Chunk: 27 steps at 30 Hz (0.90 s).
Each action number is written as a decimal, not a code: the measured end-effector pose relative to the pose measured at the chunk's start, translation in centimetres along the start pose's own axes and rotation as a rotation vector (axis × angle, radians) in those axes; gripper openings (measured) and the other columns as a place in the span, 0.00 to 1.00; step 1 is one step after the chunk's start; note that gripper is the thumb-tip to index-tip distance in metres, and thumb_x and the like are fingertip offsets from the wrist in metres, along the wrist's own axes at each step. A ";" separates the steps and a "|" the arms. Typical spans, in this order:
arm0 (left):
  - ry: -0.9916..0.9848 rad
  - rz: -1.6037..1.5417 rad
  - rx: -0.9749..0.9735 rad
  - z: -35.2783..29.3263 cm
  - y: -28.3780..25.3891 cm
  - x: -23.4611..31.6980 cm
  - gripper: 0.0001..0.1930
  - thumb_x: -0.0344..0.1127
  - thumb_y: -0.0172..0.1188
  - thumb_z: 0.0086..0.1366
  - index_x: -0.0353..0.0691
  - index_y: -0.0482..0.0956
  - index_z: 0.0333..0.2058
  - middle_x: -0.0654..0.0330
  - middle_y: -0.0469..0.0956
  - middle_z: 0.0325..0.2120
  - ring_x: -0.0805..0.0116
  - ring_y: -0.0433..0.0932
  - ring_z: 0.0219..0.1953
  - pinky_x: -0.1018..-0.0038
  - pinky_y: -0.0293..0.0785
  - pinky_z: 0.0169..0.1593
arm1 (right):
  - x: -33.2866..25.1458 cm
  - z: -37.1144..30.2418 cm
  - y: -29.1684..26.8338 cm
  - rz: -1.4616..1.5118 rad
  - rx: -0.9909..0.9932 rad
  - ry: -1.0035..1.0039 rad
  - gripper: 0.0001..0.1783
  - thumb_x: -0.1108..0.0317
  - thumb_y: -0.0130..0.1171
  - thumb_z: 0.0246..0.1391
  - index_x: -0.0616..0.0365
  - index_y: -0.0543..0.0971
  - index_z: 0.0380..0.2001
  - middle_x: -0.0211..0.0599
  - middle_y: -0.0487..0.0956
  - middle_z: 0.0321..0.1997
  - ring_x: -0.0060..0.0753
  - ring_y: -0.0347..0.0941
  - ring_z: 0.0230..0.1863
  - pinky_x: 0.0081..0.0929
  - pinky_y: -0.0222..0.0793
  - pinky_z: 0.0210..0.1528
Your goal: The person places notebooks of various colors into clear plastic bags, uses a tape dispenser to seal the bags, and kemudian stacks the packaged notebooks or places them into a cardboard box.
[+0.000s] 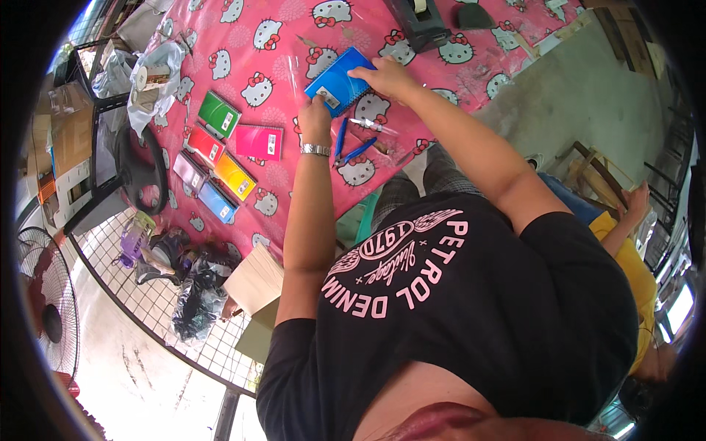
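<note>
A blue spiral notebook point(337, 79) is between my two hands over the pink patterned tablecloth. My left hand point(315, 120) is closed on its lower left corner, by a small white label. At the right end my right hand point(388, 79) grips it, thumb and finger on the cover. Blue-handled pliers point(351, 145) lie just below the notebook, their handles spread. To the left lie smaller notebooks: green point(219, 114), red point(205, 145), pink point(259, 142), yellow point(235, 176), pale purple point(190, 171) and light blue point(218, 201). Several of these touch or overlap.
A black tape dispenser point(421, 31) stands at the far edge of view, beside a dark rounded object point(473, 16). Plastic bags point(156, 81) sit at the table's left side. A fan point(51, 316) is at lower left. Another person in yellow point(625, 257) is at my right.
</note>
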<state>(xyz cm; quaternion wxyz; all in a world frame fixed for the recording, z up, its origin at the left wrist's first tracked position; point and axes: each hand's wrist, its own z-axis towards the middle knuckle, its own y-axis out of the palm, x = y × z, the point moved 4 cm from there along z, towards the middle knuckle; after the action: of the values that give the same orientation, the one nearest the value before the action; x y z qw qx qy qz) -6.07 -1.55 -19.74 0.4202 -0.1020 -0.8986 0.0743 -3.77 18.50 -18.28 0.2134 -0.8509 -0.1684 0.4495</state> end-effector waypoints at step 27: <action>0.432 0.998 -0.385 3.0 3.6 10.5 0.30 0.57 0.42 0.64 0.32 0.78 0.41 0.41 0.78 0.35 0.47 0.76 0.42 0.61 0.69 0.46 | 2.7 -5.3 12.3 1.144 -0.272 0.057 0.05 0.69 0.49 0.51 0.59 0.70 0.30 0.38 0.70 0.30 0.28 0.67 0.37 0.27 0.65 0.40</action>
<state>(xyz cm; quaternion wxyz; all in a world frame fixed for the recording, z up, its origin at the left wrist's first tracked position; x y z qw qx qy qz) -14.55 4.38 -14.66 0.4821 -0.6011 -0.6329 0.0761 3.23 8.20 -23.79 -0.1698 -0.8380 0.2672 0.4444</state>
